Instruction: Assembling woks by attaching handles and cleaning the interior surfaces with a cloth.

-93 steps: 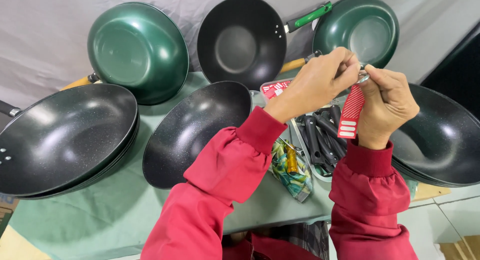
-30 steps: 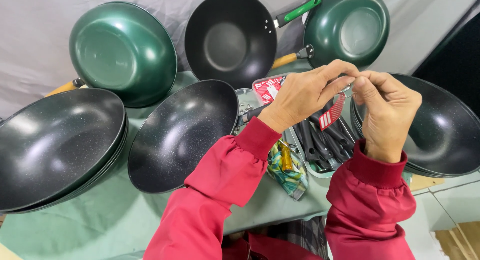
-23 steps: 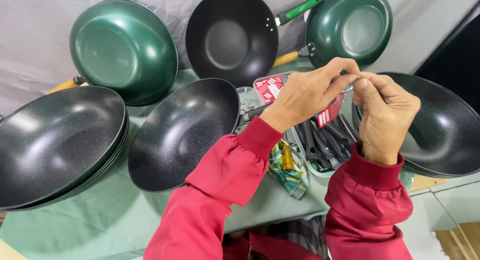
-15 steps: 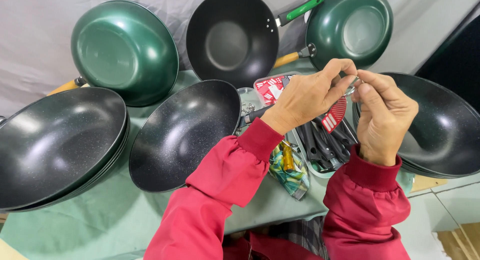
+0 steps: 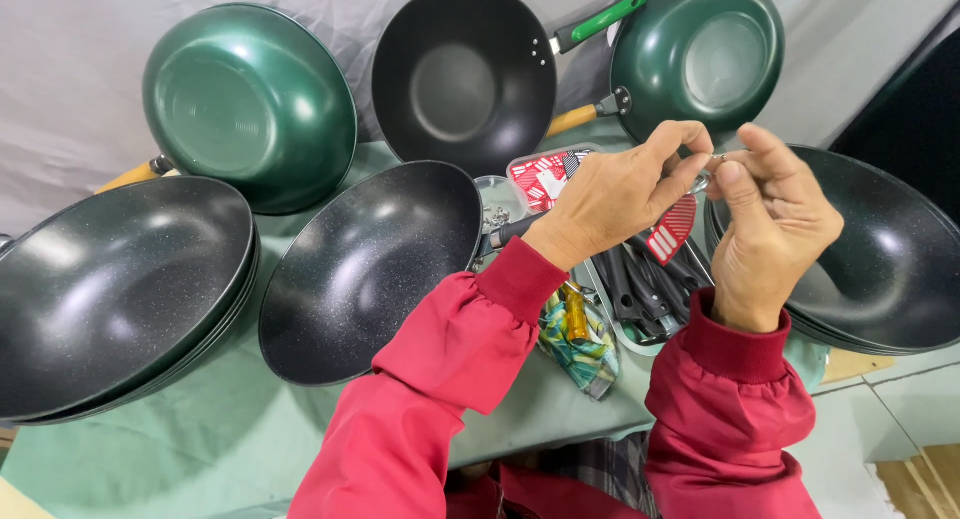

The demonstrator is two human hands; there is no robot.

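Note:
My left hand (image 5: 620,194) and my right hand (image 5: 775,229) are raised together above the table, fingertips meeting. Between them they pinch a small metal fitting (image 5: 706,165). A red tag with white stripes (image 5: 672,229) hangs from it, just under my left fingers. Below the hands lies a shallow tray (image 5: 612,319) with several black handles (image 5: 650,279). A speckled black wok (image 5: 370,269) sits next to my left forearm, its stub handle pointing at the tray.
A stack of black woks (image 5: 110,289) fills the left, another stack (image 5: 890,249) the right. Two green woks (image 5: 250,104) (image 5: 700,54) and a black one (image 5: 465,74) lean against the back cloth. A yellow-green packet (image 5: 580,334) and more red tags (image 5: 545,179) lie nearby.
The hands have stayed together at the same height. The red tag, which hung long and straight three seconds ago, now sits shorter and tilted beneath my left fingers.

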